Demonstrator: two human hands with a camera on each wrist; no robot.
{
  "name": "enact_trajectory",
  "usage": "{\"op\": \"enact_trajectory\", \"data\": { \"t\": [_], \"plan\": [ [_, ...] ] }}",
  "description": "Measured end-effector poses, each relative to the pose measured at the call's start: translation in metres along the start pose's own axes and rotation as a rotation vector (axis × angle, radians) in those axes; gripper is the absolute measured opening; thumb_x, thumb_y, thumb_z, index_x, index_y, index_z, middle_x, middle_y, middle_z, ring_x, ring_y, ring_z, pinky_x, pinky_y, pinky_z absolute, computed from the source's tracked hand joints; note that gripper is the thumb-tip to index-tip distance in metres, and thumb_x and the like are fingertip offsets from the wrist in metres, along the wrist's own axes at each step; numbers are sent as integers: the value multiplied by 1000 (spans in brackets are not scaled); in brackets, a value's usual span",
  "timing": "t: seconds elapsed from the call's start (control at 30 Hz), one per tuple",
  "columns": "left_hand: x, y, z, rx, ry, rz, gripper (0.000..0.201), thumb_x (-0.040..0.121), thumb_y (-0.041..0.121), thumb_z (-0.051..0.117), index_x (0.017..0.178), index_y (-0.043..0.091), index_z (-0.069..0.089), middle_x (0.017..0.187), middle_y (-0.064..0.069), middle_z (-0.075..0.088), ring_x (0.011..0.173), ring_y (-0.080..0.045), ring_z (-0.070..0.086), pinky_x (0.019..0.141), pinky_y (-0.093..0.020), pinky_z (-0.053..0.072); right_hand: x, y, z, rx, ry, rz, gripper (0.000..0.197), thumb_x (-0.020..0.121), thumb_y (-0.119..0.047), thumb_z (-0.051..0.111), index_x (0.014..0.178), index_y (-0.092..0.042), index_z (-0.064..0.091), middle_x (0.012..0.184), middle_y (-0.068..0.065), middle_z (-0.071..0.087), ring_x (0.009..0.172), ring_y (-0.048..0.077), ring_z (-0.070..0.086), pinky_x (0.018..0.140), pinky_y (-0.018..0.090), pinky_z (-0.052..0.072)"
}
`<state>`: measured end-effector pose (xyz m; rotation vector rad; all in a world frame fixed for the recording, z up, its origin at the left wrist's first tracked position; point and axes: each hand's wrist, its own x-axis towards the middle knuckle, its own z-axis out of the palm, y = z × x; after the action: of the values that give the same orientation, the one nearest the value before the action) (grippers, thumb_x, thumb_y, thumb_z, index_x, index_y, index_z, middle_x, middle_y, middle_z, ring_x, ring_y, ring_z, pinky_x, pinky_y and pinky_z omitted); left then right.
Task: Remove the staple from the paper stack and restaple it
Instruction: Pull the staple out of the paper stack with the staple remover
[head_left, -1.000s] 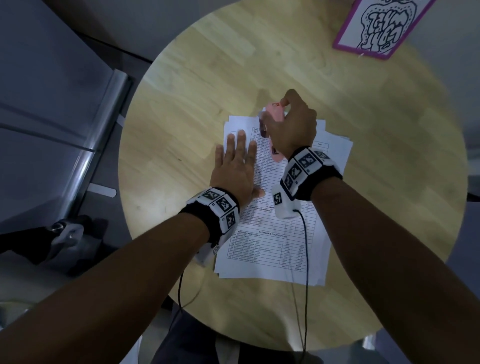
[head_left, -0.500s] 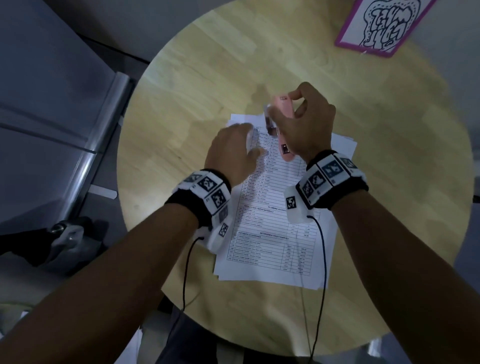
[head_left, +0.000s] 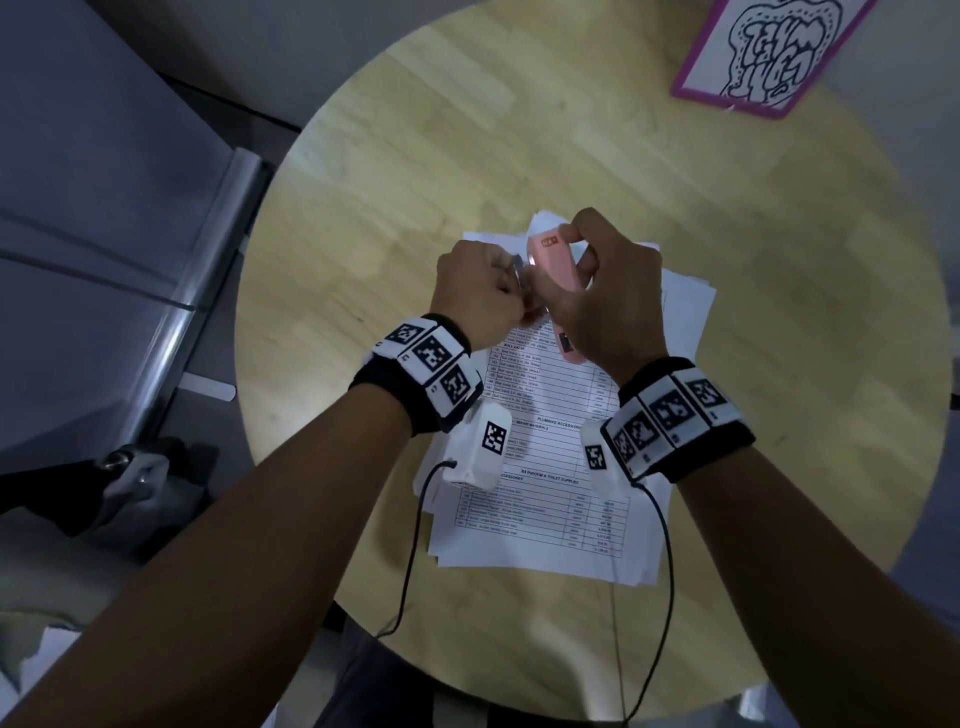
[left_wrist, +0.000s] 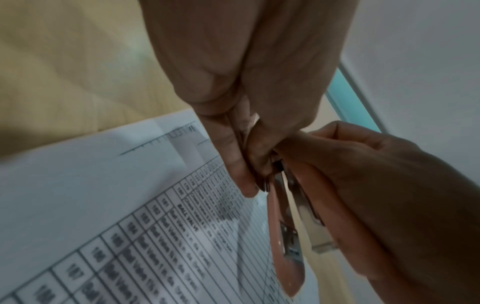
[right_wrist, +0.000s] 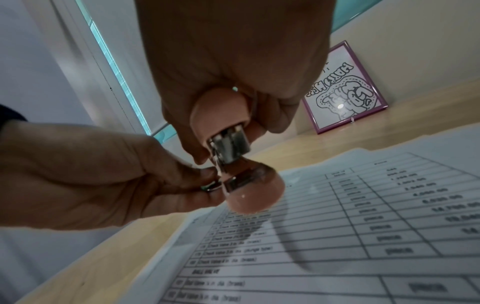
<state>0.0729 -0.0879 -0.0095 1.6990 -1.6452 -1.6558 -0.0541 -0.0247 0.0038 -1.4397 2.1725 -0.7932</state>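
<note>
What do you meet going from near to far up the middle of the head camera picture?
Near edge of the round wooden table → printed paper stack → right hand gripping the pink stapler over the stack's far end → bare wood → purple-framed drawing at the far right.

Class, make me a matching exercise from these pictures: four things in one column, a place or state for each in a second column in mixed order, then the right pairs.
Column one:
1. stapler
2. paper stack
3. framed drawing
4. left hand

Column two:
A. stands at the table's far edge
B. pinches at the metal front end of the pink tool
C. held above the table in the right hand
D. lies flat on the round wooden table

Pairs: 1-C, 2-D, 3-A, 4-B
</note>
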Motion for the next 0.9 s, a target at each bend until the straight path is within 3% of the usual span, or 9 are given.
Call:
{"op": "enact_trajectory", "data": {
  "t": [0.07,0.23,0.37,0.43,0.53,0.6,0.67,0.77,0.9],
  "plan": [
    [-3,0,-3,-113,-68,-48,14,68,-17,75,71,-11,63,71,-21,68,72,-34,72,65,-41,63,-1,-1,-1,6,-17,-13,34,84,-38,78,102,-13,64,61,5,61,59,29,61,57,40,52],
    [-4,-6,-11,-285,-118,-98,11,78,-12,72,84,-18,65,73,-26,68,66,-37,73,70,-47,62,-2,0,-2,-5,-76,-26,33,81,-38,80,102,-17,66,57,4,62,53,25,60,54,39,52],
    [-1,-13,-22,-293,18,-95,1,81,-12,69,80,-13,70,77,-25,72,68,-38,74,65,-39,63,-4,10,0,47,-149,-9,33,80,-37,84,102,-17,68,54,-15,56,44,0,54,47,15,36],
    [6,-20,-29,-223,96,-45,10,83,-11,66,74,-8,71,74,-19,73,63,-31,74,62,-35,63,-6,16,1,48,-127,24,33,81,-41,84,101,-19,69,56,-14,58,45,-1,54,49,14,36],
    [6,-29,-32,183,116,204,19,83,1,68,69,12,75,69,0,72,63,-14,71,66,-14,54,-2,19,10,29,-38,86,30,81,-43,82,97,-21,68,55,-17,56,45,-2,54,46,10,37],
    [-4,-34,-24,412,88,351,17,82,6,70,71,17,78,89,1,75,81,-11,67,81,-17,51,4,16,18,-10,-4,99,31,81,-43,81,97,-21,66,53,-17,53,48,0,55,50,21,44],
    [-15,-40,-15,521,33,393,16,83,3,69,80,16,78,124,-1,68,111,-17,62,99,-20,40,10,14,24,-40,6,99,31,79,-42,80,96,-20,65,52,-15,53,53,14,62,55,28,48],
    [-21,-53,-7,622,-97,398,16,84,-1,64,84,13,71,151,-3,46,144,-19,35,104,-26,37,13,15,31,-54,0,83,31,79,-40,78,96,-18,65,50,-15,52,57,20,64,54,28,46],
    [-26,-52,-1,674,-163,350,16,82,-5,63,89,9,59,161,-11,25,151,-28,15,105,-46,44,15,15,34,-73,-5,87,31,80,-41,77,97,-19,64,50,-16,51,59,20,63,54,24,38]
  ]
}}
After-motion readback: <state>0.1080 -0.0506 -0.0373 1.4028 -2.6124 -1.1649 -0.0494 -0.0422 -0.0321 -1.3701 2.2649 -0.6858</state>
